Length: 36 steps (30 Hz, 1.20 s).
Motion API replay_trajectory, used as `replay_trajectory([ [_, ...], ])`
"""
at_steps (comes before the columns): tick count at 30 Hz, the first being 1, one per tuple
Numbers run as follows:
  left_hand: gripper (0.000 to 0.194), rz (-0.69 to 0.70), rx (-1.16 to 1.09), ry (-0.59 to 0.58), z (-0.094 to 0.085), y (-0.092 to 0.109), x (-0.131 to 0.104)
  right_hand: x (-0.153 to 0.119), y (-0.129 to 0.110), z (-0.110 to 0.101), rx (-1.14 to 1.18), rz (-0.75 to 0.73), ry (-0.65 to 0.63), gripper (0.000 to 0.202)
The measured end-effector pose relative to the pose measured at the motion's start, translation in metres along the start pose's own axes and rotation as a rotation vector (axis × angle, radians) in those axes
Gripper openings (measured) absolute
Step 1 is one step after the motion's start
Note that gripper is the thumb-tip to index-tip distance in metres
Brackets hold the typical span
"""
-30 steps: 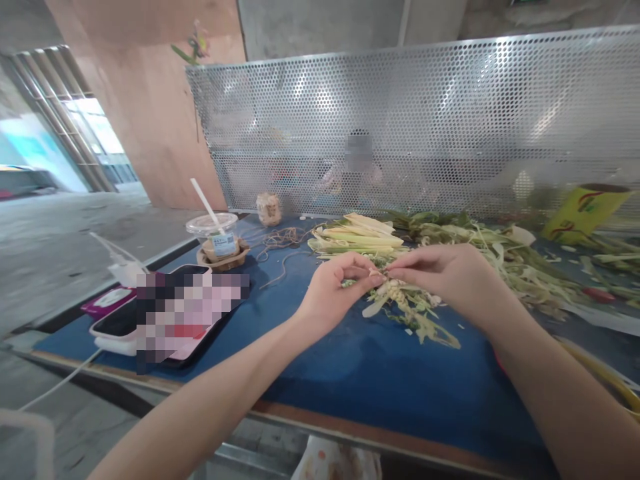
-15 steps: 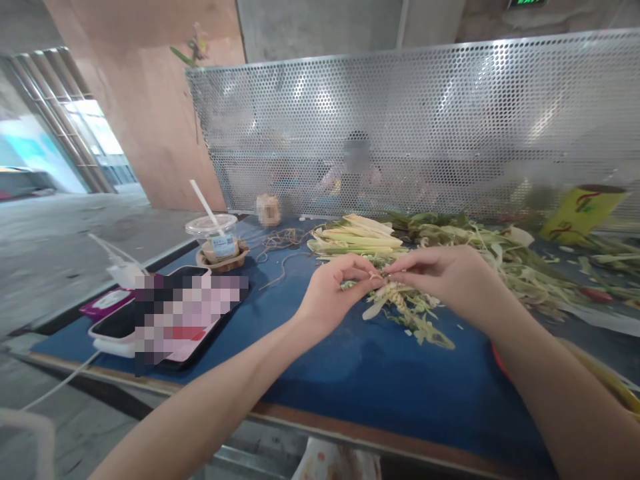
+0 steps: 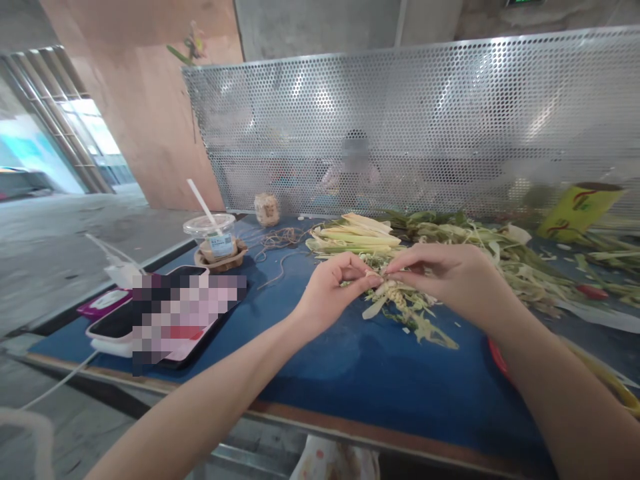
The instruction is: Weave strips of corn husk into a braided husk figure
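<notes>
Over the blue table (image 3: 340, 367), my left hand (image 3: 337, 283) pinches a small pale piece of plant material between thumb and fingers. My right hand (image 3: 435, 270) meets it fingertip to fingertip, thumb and index pressed together on something too small to make out. Just under and in front of the fingertips lies a bunch of pale green leaves and stems (image 3: 423, 327). A stack of yellow-green husks (image 3: 353, 235) rests behind my hands, and a heap of greenish leaves (image 3: 465, 240) spreads to the right.
At left are a phone (image 3: 170, 293), a pixelated tablet, a purple packet (image 3: 103, 301) and a lidded cup with straw (image 3: 217, 240). Twine (image 3: 283, 237) and a jar (image 3: 267, 209) sit behind. A yellow-green container (image 3: 577, 212) is at right; a perforated metal screen (image 3: 400, 127) stands behind.
The pinched fingertips have shifted very slightly, and the small pale piece at the left fingers sits a little differently. The whole view has moved slightly.
</notes>
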<state>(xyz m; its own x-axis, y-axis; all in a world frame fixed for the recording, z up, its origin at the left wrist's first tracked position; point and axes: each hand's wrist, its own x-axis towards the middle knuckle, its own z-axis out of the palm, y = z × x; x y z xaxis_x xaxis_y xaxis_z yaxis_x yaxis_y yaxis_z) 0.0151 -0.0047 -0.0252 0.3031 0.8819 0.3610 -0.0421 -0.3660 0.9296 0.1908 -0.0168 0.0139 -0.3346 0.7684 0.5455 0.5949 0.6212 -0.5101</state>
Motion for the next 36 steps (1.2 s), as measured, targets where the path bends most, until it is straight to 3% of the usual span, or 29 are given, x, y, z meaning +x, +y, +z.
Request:
replay_trajectory([
  [4, 0.015, -0.018, -0.067, -0.057, 0.000, -0.001, 0.001, -0.001, 0.002, -0.003, 0.034, -0.055, -0.061, 0.003],
  [11, 0.016, 0.030, -0.064, -0.108, 0.002, 0.002, 0.000, 0.003, 0.007, -0.004, 0.382, 0.200, -0.241, 0.016],
  [16, 0.015, 0.046, -0.005, -0.123, 0.003, 0.004, -0.003, 0.002, 0.005, -0.006, 0.463, 0.210, -0.372, 0.009],
  [19, 0.014, 0.077, 0.048, -0.128, 0.003, 0.006, -0.004, 0.001, 0.005, -0.005, 0.501, 0.226, -0.380, 0.007],
  [27, 0.006, 0.469, 0.550, 0.020, 0.000, 0.005, -0.007, 0.004, 0.014, 0.005, 0.800, 0.594, -0.343, 0.019],
  [33, 0.006, 0.666, 0.783, 0.047, -0.001, 0.007, -0.012, 0.001, 0.004, -0.004, 0.626, 0.445, -0.314, 0.019],
  [36, 0.010, 0.770, 0.867, 0.057, -0.003, 0.009, -0.013, 0.000, 0.003, -0.004, 0.616, 0.473, -0.288, 0.020],
])
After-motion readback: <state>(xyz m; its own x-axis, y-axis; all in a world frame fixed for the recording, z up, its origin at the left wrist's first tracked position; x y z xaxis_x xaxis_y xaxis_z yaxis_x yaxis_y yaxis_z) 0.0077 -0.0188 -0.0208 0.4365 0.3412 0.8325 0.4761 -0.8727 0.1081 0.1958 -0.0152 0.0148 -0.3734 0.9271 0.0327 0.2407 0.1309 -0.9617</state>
